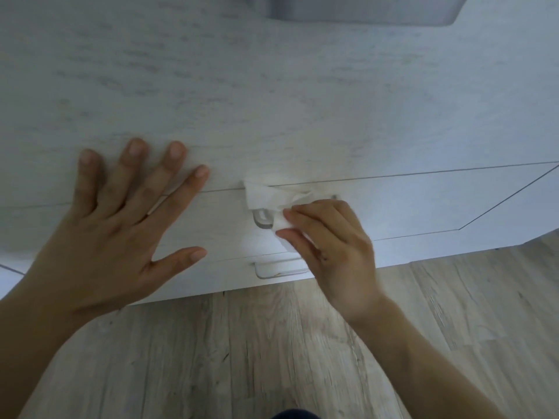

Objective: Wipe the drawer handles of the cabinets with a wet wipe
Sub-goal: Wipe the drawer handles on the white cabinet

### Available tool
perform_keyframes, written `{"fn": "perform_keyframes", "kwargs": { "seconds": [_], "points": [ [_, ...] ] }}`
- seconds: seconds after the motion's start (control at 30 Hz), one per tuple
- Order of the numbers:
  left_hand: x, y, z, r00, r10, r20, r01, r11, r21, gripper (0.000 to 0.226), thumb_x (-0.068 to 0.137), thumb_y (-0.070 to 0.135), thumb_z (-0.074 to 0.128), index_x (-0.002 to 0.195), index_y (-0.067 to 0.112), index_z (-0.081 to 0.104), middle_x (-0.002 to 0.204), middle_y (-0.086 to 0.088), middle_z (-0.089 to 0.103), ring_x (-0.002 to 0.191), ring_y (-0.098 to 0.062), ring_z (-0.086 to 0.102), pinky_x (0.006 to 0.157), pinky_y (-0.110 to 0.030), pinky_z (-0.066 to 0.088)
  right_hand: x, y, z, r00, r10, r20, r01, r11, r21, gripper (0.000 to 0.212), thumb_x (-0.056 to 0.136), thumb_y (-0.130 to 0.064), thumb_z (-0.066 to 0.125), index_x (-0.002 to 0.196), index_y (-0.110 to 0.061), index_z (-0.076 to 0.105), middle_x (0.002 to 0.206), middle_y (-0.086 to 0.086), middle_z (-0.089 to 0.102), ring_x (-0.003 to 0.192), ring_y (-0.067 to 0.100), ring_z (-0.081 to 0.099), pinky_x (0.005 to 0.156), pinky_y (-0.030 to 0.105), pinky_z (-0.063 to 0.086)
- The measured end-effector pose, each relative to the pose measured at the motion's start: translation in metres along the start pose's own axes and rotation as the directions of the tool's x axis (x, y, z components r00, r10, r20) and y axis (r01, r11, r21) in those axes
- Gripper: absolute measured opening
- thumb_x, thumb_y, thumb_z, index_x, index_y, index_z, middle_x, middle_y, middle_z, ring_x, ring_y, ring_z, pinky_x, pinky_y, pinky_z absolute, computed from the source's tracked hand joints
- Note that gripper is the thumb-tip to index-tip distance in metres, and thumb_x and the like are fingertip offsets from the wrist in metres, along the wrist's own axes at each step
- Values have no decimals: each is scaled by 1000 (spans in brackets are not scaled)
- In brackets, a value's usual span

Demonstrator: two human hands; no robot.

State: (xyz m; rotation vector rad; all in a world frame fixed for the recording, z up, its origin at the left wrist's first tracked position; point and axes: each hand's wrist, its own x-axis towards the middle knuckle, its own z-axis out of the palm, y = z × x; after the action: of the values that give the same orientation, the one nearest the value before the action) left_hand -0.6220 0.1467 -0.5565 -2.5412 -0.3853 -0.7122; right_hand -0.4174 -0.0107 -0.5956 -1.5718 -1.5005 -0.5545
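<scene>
Drawer handles in view number two, both on the front of the pale cabinet [272,101]: the upper handle [262,221] and, below it, the lower handle [279,270]. You have one wet wipe [266,195], white and crumpled, draped over the upper handle, so that only the handle's left end shows beneath it, plus a small bit of its right end past your knuckles.

Both of your hands are in view. Your right hand [335,252] pinches the wipe between thumb and fingertips, right at the upper handle, and the hand covers the right end of the lower handle. Your left hand [112,237] is spread flat over the cabinet's top near its front edge, with straight fingers, holding nothing, well to the left of both handles.

Wood-look floor [242,358] runs below the cabinet front. The edge of a grey object [363,10] sits on the cabinet top at the far side. A dark shape at the bottom edge is too cut off to identify.
</scene>
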Motion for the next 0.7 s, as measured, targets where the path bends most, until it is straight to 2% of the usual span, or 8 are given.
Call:
{"fn": "perform_keyframes", "kwargs": {
  "seconds": [0.1,0.33,0.53,0.7],
  "points": [
    [0,0,1,1000,9,-6,-9,1000,19,71,95,59,23,150,16,15,158,-4,1,144,-26,-5,112,-51,4,-1,0,-1,999,-49,-15,48,997,-60,16,85,-16,71,91,-1,74,91,8,71,87,21,62,73,35,53],
    [1,1,0,1000,17,-9,-17,1000,25,71,95,59,22,150,16,15,158,-5,0,144,-26,-6,110,-54,7,-4,-13,9,995,-94,-40,88,988,-128,15,85,-16,72,96,-6,75,99,5,73,99,17,67,88,32,54],
    [3,0,-3,1000,17,11,-18,999,48,72,94,60,23,150,15,18,158,-4,0,144,-25,-7,115,-45,-8,-5,-11,4,994,-84,-72,72,986,-153,15,84,-15,73,96,-5,74,100,6,72,99,17,67,90,34,53],
    [2,0,-5,999,18,42,-21,997,71,72,94,60,22,149,13,21,158,-5,0,144,-25,-8,114,-46,-8,-8,-6,-1,995,-66,-75,52,984,-173,16,86,-18,71,97,-7,74,102,6,71,101,16,66,89,36,54]
  ]
}}
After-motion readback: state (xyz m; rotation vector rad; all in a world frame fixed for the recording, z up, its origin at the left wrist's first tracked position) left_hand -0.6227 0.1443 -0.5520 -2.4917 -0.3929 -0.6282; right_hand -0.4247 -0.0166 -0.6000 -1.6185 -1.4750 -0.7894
